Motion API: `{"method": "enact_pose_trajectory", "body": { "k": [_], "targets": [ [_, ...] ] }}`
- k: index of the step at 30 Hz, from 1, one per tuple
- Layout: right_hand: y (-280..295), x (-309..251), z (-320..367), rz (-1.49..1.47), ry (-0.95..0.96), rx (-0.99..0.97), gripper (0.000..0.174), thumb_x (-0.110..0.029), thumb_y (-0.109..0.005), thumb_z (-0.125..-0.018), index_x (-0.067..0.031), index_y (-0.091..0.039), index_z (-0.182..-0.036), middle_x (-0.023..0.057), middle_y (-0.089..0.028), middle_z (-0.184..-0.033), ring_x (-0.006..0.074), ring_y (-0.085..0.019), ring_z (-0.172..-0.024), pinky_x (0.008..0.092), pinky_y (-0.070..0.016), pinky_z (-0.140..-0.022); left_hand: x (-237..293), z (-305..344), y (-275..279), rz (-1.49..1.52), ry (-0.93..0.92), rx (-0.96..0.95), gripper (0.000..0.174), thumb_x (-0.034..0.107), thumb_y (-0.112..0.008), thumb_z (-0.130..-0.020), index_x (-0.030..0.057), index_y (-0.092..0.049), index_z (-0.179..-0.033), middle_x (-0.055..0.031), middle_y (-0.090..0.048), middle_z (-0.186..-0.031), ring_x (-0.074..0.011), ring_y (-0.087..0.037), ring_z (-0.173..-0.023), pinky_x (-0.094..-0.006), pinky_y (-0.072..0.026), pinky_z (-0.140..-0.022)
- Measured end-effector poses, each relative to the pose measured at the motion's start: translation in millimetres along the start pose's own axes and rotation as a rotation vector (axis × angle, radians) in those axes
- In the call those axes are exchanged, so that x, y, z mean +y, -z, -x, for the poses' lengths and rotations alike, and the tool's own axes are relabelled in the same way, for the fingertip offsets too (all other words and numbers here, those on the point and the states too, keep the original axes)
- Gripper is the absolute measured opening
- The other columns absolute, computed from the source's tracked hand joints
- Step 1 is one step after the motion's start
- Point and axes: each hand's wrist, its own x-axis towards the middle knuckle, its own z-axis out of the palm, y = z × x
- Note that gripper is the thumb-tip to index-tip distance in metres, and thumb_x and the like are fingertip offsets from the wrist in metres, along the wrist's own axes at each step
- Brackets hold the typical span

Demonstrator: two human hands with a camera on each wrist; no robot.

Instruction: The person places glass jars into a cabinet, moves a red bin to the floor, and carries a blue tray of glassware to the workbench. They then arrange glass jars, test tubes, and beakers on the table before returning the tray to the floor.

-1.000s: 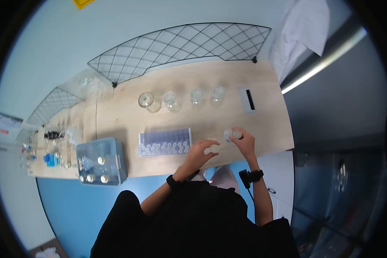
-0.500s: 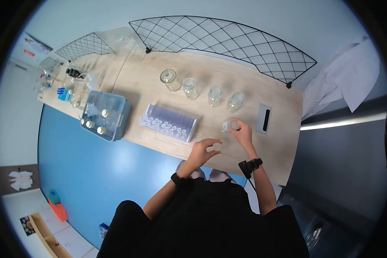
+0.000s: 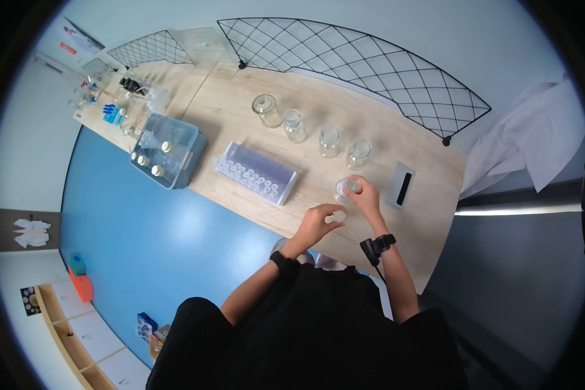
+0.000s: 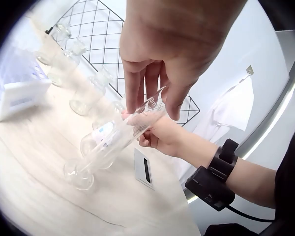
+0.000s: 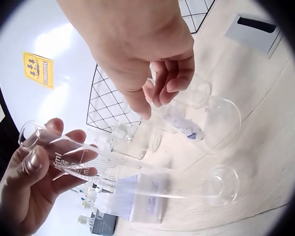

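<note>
At the far left end of the wooden table (image 3: 240, 117) there is small lab clutter, too small to make out. Next to it stands a clear bluish basket (image 3: 187, 170) with capped bottles in it. To the right of that a rack of tubes (image 3: 257, 170) lies near the table's front edge. Beyond it, towards the wire mesh panel (image 3: 370, 65), a row of four glass bottles (image 3: 329, 140) stands upright, each a little apart from the next. Right of the rack, at the near edge, the person's left hand (image 3: 317, 221) comes down from above. Its thumb and fingers are curled round the upper end of a glass measuring cylinder (image 4: 119, 135), pinching it just below the mouth. The cylinder is steeply tilted, with its round foot down by the table top. I cannot tell whether the foot rests on the wood. Just to the right, and a shade farther back, the right hand (image 5: 137, 54) has its fingers bent round the neck of a labelled glass bottle (image 5: 196, 120). This bottle is tipped over at an angle, its neck close to the cylinder's upper end, and the two hands are nearly touching. Further right a grey tray with a black slot (image 3: 403, 187) lies flat on the table, and a white coat (image 3: 533, 140) hangs past the table's right end.
</note>
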Motion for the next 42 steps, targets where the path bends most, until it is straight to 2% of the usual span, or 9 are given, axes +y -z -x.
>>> {"method": "enact_pose_trajectory", "body": {
  "k": [9,14,20,25,29,35,38,40,42],
  "targets": [
    [34.0,13.7,-7.8,0.041,0.059,-0.112,0.049,-0.007,-0.067,-0.062,-0.0132,-0.052,-0.108,0.0051,-0.053,-0.057,0.0171,-0.053,-0.051,0.0296,-0.0427,-0.052,-8.9,-3.8,-16.4,0.009,-0.004,-0.005,0.032,0.010,-0.071,-0.066,0.0075,-0.062,-0.097,-0.0109,-0.062,-0.094,-0.0241,-0.060,-0.075,-0.0305,-0.0508,-0.071],
    [50.3,5.6,-37.5,0.055,-0.010,0.105,0.043,-0.013,-0.068,-0.066,-0.0089,-0.050,-0.105,0.0064,-0.057,-0.061,0.0189,-0.056,-0.057,0.0308,-0.0438,-0.057,-8.1,-2.9,-16.0,0.039,0.002,-0.009,0.033,0.011,-0.071,-0.067,0.0075,-0.061,-0.098,-0.0093,-0.061,-0.095,-0.0238,-0.059,-0.078,-0.0303,-0.0505,-0.071],
    [45.5,-10.1,-57.6,0.115,0.054,0.088,0.053,-0.020,-0.069,-0.067,-0.0063,-0.045,-0.111,0.0078,-0.058,-0.062,0.0215,-0.058,-0.060,0.0319,-0.0447,-0.058,-10.4,-5.8,-12.5,0.029,-0.034,-0.024,0.036,0.012,-0.070,-0.067,0.0086,-0.058,-0.101,-0.0078,-0.060,-0.100,-0.0232,-0.058,-0.084,-0.0306,-0.0500,-0.072],
    [44.4,-7.3,-63.7,0.167,0.110,0.051,0.058,-0.024,-0.071,-0.066,-0.0070,-0.044,-0.115,0.0078,-0.058,-0.060,0.0235,-0.058,-0.057,0.0325,-0.0449,-0.055,-8.6,-0.2,-2.5,-0.065,-0.133,-0.063,0.063,0.015,-0.075,-0.061,0.0094,-0.048,-0.117,-0.0105,-0.051,-0.116,-0.0284,-0.051,-0.102,-0.0353,-0.0459,-0.081],
    [54.0,-18.4,-59.6,0.225,0.053,0.003,0.063,-0.025,-0.071,-0.065,-0.0079,-0.043,-0.119,0.0099,-0.059,-0.066,0.0254,-0.058,-0.061,0.0337,-0.0449,-0.057,-1.8,-9.9,49.5,-0.040,-0.128,-0.148,0.073,0.015,-0.076,-0.057,0.0080,-0.042,-0.121,-0.0157,-0.048,-0.119,-0.0317,-0.045,-0.109,-0.0365,-0.0370,-0.093],
    [65.8,-27.1,-72.2,0.512,0.183,0.183,0.070,-0.025,-0.074,-0.061,-0.0108,-0.041,-0.122,0.0183,-0.054,-0.097,0.0335,-0.051,-0.091,0.0384,-0.0421,-0.078,-45.9,-99.0,171.3,-0.186,-0.047,0.219,0.069,0.010,-0.075,-0.057,0.0077,-0.046,-0.119,-0.0152,-0.055,-0.107,-0.0306,-0.049,-0.104,-0.0366,-0.0406,-0.089],
    [69.7,-56.4,-79.2,0.576,0.116,0.110,0.076,-0.025,-0.076,-0.057,-0.0105,-0.040,-0.123,0.0185,-0.052,-0.101,0.0355,-0.049,-0.096,0.0389,-0.0401,-0.084,-99.7,-156.4,209.3,-0.399,-0.189,0.273,0.071,0.012,-0.076,-0.054,0.0118,-0.046,-0.119,-0.0152,-0.053,-0.109,-0.0339,-0.047,-0.106,-0.0381,-0.0415,-0.088],
    [67.5,-56.5,-89.6,0.619,0.153,0.078,0.078,-0.024,-0.076,-0.056,-0.0102,-0.040,-0.123,0.0184,-0.052,-0.101,0.0357,-0.049,-0.096,0.0386,-0.0402,-0.085,-122.1,-183.2,220.1,-0.636,-0.097,0.194,0.075,0.015,-0.078,-0.051,0.0200,-0.047,-0.119,-0.0142,-0.046,-0.119,-0.0384,-0.041,-0.110,-0.0424,-0.0415,-0.087],
    [62.6,-52.6,-93.5,0.538,0.019,-0.096,0.079,-0.021,-0.077,-0.053,-0.0114,-0.042,-0.123,0.0182,-0.052,-0.107,0.0349,-0.049,-0.101,0.0378,-0.0398,-0.086,-125.8,-200.0,223.5,-0.712,-0.029,0.100,0.076,0.017,-0.078,-0.050,0.0242,-0.046,-0.119,-0.0138,-0.042,-0.124,-0.0394,-0.039,-0.111,-0.0448,-0.0411,-0.087]
  ]
}}
